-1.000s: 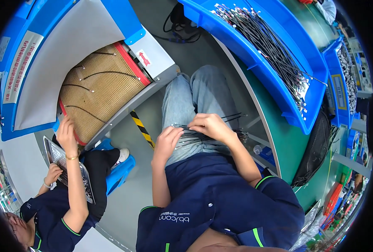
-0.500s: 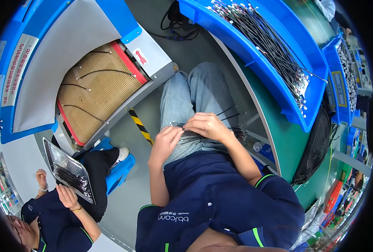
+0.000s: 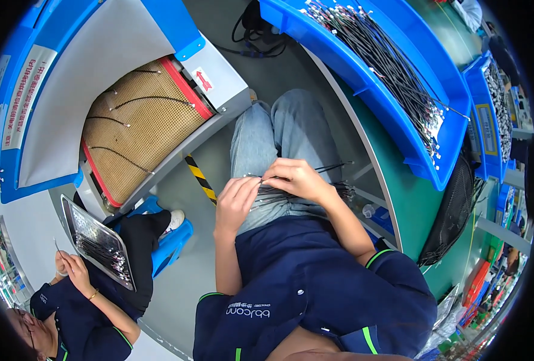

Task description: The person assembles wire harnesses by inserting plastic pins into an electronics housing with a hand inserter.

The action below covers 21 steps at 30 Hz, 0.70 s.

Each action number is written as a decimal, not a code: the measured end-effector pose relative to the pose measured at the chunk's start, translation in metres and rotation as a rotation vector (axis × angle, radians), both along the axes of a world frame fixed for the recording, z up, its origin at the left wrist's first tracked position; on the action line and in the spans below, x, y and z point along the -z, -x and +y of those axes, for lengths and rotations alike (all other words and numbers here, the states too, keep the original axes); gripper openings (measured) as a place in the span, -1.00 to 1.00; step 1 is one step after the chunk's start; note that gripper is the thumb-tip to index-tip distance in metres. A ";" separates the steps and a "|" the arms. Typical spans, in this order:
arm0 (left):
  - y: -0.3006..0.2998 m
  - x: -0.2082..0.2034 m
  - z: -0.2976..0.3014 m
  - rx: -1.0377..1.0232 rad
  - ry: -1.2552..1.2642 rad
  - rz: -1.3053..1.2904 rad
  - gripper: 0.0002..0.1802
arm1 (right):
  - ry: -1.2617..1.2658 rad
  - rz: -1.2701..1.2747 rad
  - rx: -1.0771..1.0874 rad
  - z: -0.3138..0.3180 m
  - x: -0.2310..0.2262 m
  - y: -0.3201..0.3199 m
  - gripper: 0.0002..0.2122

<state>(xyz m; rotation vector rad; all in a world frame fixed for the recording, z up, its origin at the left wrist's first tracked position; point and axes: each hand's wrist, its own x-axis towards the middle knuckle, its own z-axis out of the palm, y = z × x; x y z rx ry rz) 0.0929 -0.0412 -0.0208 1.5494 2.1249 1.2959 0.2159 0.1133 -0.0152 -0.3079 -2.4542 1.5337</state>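
Note:
Above my lap, my left hand (image 3: 237, 203) and my right hand (image 3: 298, 180) meet with their fingertips pinched on a thin black wire cable (image 3: 333, 166). The cable's far end sticks out to the right past my right hand. Its pinched end is mostly hidden by my fingers. Beneath my hands a bundle of similar black cables (image 3: 345, 192) lies across my jeans (image 3: 252, 141).
A conveyor belt (image 3: 140, 126) with several black cables runs out of a blue-and-white machine at left. A blue bin (image 3: 363, 84) of cables sits on the green table (image 3: 372, 153) at right. Lower left, a co-worker has a metal tray (image 3: 101, 240) of cables.
My hands have drawn closer at the fingertips, and one cable end on the right no longer shows apart. The co-worker's hands have come together around a small thin piece. The belt's cables shifted slightly.

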 end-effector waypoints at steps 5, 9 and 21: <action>0.002 0.002 0.000 0.037 -0.007 0.000 -0.79 | 0.065 0.020 -0.012 0.001 -0.005 0.000 -0.88; 0.004 0.003 -0.001 0.005 -0.050 0.004 -0.79 | 0.057 0.000 0.025 0.012 -0.006 -0.003 -0.91; 0.012 0.009 -0.002 -0.045 -0.027 0.019 -0.81 | 0.071 -0.039 0.037 0.018 -0.007 -0.006 -0.88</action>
